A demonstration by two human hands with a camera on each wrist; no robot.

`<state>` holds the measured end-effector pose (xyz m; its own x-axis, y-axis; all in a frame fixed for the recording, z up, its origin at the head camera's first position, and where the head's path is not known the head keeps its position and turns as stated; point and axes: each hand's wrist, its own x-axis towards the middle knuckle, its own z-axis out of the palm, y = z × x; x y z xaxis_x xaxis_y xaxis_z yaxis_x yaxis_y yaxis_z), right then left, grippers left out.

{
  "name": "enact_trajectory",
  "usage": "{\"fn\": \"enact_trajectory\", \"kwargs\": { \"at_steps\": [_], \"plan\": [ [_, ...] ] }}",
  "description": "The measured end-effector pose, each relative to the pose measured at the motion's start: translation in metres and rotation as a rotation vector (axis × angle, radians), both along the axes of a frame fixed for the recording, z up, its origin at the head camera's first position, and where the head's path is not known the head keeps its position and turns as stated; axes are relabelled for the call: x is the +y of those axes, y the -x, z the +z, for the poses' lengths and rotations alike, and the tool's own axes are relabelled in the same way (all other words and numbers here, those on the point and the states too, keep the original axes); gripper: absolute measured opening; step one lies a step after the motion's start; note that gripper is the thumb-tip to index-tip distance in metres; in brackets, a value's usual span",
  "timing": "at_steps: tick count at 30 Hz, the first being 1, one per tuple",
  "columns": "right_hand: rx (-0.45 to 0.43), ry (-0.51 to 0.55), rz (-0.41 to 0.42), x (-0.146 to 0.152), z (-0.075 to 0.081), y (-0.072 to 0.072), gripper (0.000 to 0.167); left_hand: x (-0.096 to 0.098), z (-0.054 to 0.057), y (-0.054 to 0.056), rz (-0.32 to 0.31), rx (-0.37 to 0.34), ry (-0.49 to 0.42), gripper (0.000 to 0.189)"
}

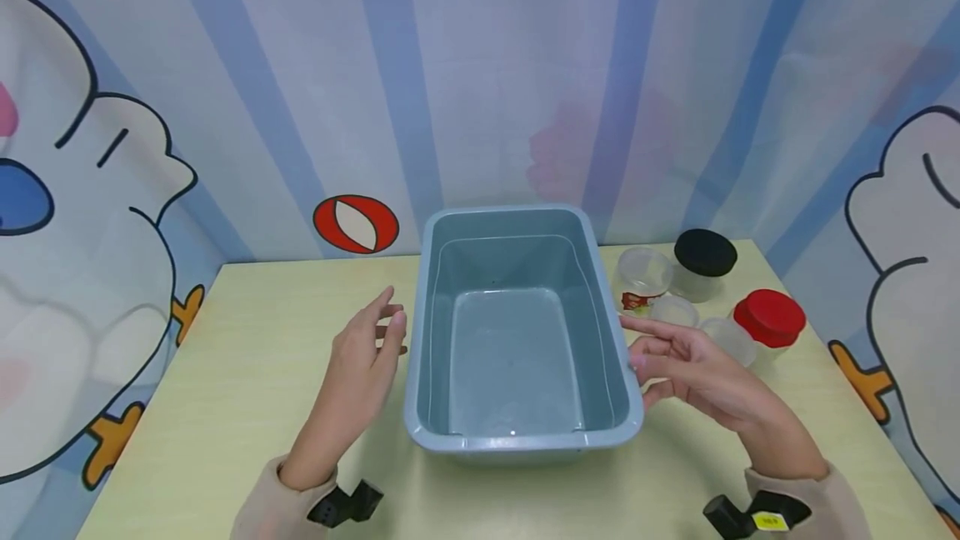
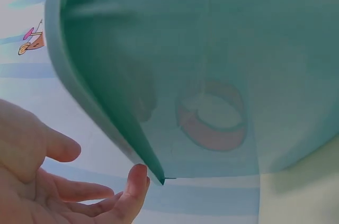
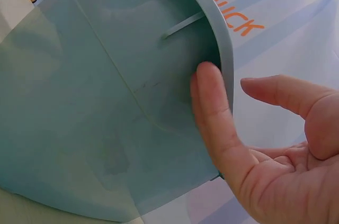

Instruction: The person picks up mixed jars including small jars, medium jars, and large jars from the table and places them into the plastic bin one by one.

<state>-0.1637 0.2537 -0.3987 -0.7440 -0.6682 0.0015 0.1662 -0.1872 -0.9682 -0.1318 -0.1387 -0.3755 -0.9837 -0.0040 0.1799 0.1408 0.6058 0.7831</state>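
Note:
A grey-blue plastic basin (image 1: 525, 443) stands upright on the table, nothing inside it. To its left my left hand (image 1: 363, 357) hovers beside the wall with fingers loosely bent, holding nothing. In the left wrist view, a fingertip of that left hand (image 2: 69, 181) comes right up to the basin's edge (image 2: 79, 91), and the thumb stands apart. At the right rim is my right hand (image 1: 693, 369). The right wrist view shows extended fingers of the right hand (image 3: 265, 166) along the outer wall of the basin (image 3: 106, 102) under its rim, with the thumb apart from it.
Right of the basin stand a clear jar (image 1: 645, 269), a black-lidded jar (image 1: 705, 252) and a red-lidded jar (image 1: 768, 319). Clear round containers (image 1: 727, 342) sit between them and my right hand. A printed curtain (image 1: 487, 65) hangs behind the table (image 1: 300, 298).

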Motion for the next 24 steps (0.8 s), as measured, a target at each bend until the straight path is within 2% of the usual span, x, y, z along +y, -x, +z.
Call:
{"fn": "enact_trajectory", "kwargs": {
  "at_steps": [6, 10, 13, 18, 24],
  "plan": [
    [0.011, -0.081, -0.055, 0.001, 0.004, -0.001, 0.06, -0.004, 0.004, 0.016, -0.011, 0.017, 0.018, 0.06],
    [0.054, -0.153, -0.091, 0.002, 0.008, -0.003, 0.062, -0.005, 0.005, 0.025, -0.013, 0.025, 0.023, 0.062],
    [0.105, -0.217, -0.121, 0.002, 0.011, -0.004, 0.061, -0.005, 0.005, 0.031, -0.014, 0.019, 0.026, 0.062],
    [0.202, -0.353, -0.215, 0.003, 0.015, -0.008, 0.056, -0.005, 0.003, 0.041, -0.013, 0.005, 0.024, 0.061],
    [0.378, -0.476, -0.355, 0.007, 0.021, -0.015, 0.049, -0.002, 0.001, 0.05, -0.029, -0.006, 0.006, 0.058]
  ]
}}
